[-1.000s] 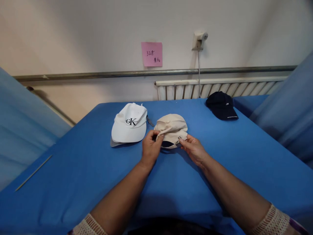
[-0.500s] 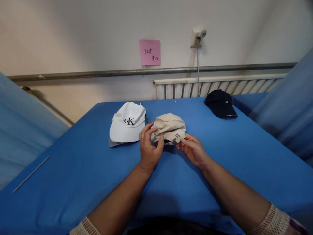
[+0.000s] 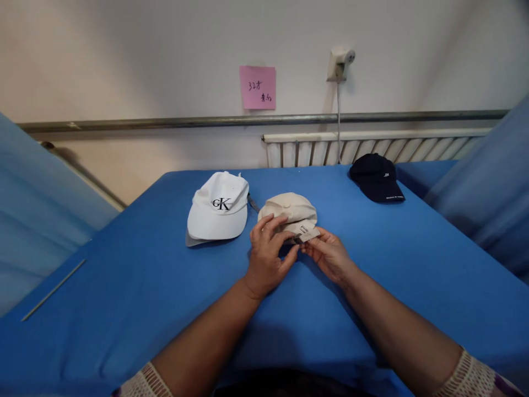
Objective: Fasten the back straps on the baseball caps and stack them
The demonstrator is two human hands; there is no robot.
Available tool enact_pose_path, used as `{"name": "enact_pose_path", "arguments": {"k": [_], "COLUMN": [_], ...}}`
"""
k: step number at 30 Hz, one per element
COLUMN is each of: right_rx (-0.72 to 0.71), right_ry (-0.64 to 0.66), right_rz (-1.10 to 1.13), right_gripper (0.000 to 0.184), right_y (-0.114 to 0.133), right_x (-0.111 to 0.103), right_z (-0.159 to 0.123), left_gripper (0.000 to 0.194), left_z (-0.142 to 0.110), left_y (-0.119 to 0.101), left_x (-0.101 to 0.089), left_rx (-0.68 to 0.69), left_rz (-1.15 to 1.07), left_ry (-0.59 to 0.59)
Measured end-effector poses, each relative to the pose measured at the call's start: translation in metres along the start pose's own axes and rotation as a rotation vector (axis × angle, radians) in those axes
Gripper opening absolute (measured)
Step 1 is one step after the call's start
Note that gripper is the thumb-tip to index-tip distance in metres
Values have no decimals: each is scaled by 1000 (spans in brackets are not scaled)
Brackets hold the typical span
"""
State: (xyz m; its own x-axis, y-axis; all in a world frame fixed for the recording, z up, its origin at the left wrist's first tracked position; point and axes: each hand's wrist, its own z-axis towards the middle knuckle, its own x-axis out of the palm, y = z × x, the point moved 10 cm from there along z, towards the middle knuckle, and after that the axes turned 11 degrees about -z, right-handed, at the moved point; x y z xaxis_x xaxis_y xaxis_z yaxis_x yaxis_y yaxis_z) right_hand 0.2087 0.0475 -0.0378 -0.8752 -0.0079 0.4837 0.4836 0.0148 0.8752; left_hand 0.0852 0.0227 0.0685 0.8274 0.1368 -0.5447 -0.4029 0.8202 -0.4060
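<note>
A beige cap (image 3: 295, 205) with folds in its crown lies in front of me, its back side with strap and metal buckle (image 3: 303, 229) towards me. My left hand (image 3: 269, 251) reaches over its left side, thumb and fingers closed at the strap near the opening. At the cap's right edge, my right hand (image 3: 328, 255) pinches the strap end beside the buckle between thumb and fingers. Just left of the beige cap rests a white cap (image 3: 219, 207) with dark letters, a grey brim edge showing beneath it.
A blue-covered table (image 3: 165, 286) carries everything. A navy cap (image 3: 375, 179) lies at the back right, and a thin stick (image 3: 53, 290) at the left edge. Behind stand a radiator (image 3: 306, 153) and a rail (image 3: 185, 122). Blue curtains (image 3: 37, 220) hang on both sides.
My left hand has shifted right and its thumb and index finger have come in to the strap near the buckle. The right hand keeps its hold. The view has moved slightly.
</note>
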Motion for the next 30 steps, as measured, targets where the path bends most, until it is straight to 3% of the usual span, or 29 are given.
{"name": "enact_pose_path", "arguments": {"k": [10, 21, 26, 30], "right_rx": [15, 3, 22, 50], "right_ry": [-76, 38, 134, 139], "right_rz": [-104, -139, -144, -125], "right_gripper": [32, 20, 30, 32], "right_y": [-6, -6, -4, -5], "right_x": [-12, -3, 9, 11], "right_z": [2, 0, -4, -6], "left_gripper": [16, 11, 10, 9], "left_z": [-2, -3, -3, -4], "left_y": [3, 19, 35, 42], "left_x": [11, 5, -1, 0], "left_rx": [-18, -130, -173, -204], "left_rz": [27, -17, -84, -108], "left_ry": [50, -28, -86, -89]}}
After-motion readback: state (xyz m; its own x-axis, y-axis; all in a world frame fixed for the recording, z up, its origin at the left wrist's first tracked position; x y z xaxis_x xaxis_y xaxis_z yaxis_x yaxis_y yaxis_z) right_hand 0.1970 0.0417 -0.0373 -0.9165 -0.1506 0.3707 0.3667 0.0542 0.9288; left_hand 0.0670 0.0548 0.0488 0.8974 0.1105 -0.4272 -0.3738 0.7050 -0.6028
